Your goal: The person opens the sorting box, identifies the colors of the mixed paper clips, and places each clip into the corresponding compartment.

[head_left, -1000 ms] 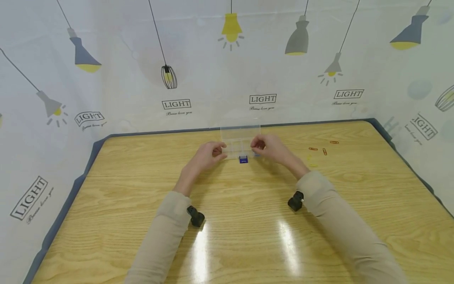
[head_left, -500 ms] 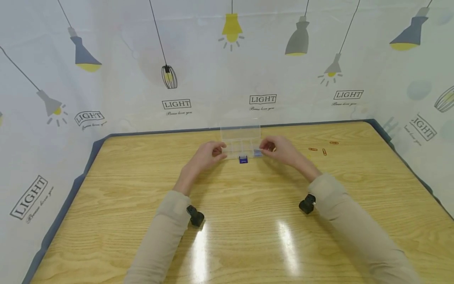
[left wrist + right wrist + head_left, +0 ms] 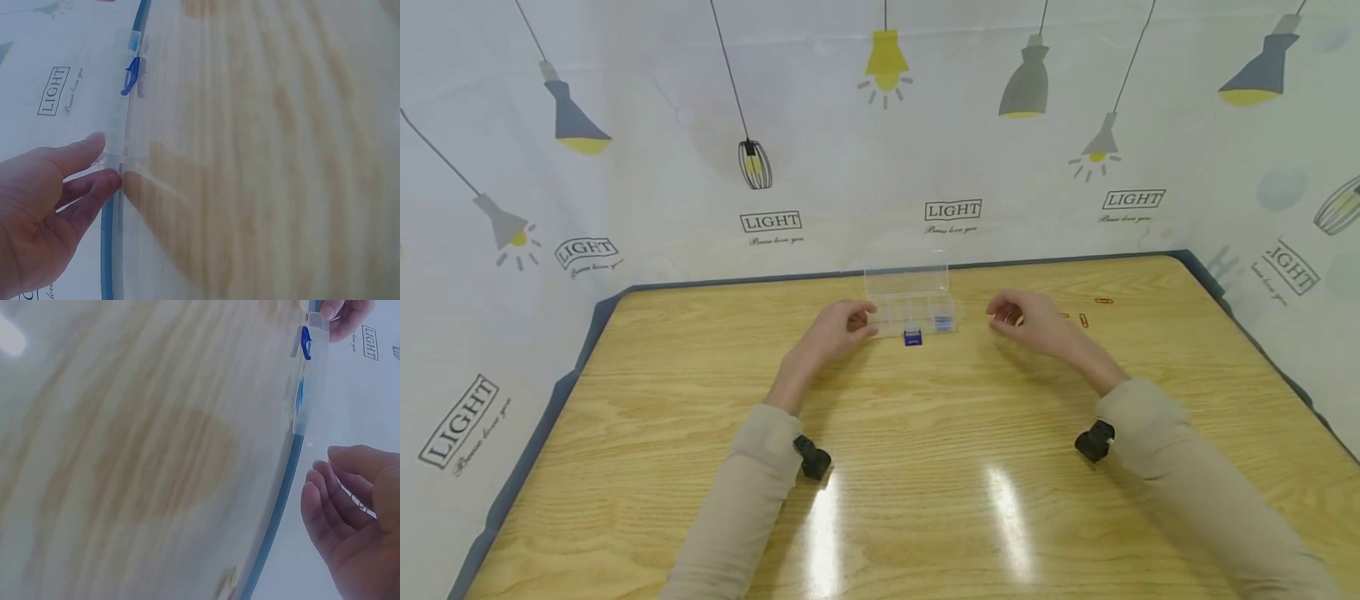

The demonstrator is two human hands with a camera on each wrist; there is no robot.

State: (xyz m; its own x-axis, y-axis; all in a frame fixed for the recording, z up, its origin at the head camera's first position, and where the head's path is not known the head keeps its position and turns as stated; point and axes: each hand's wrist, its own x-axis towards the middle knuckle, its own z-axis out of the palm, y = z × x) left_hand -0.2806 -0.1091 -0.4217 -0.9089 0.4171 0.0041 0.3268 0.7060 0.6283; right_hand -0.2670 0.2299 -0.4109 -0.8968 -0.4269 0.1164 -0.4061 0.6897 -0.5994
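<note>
A clear plastic compartment box [image 3: 901, 312] stands near the table's back edge, its lid [image 3: 906, 282] raised behind it. At its front hangs a dark blue latch [image 3: 913, 338]. Small blue pieces, probably paper clips [image 3: 943, 322], lie in the right-end compartment. My left hand [image 3: 841, 323] holds the box's left end between thumb and fingers; the left wrist view shows these fingertips [image 3: 107, 181] at the clear end. To the right of the box, my right hand [image 3: 1028, 321] hovers with loosely bent fingers [image 3: 317, 487] and nothing visible between them.
Red paper clips [image 3: 1103, 301] lie on the wooden table [image 3: 910, 467], right of my right hand. Something yellow [image 3: 228, 581] on the tabletop shows at the bottom of the right wrist view. A white printed curtain [image 3: 850, 167] rises behind the table.
My right hand has moved from over the box's right end out to the right, uncovering the blue pieces and covering the yellow clips. My left hand has stayed at the box.
</note>
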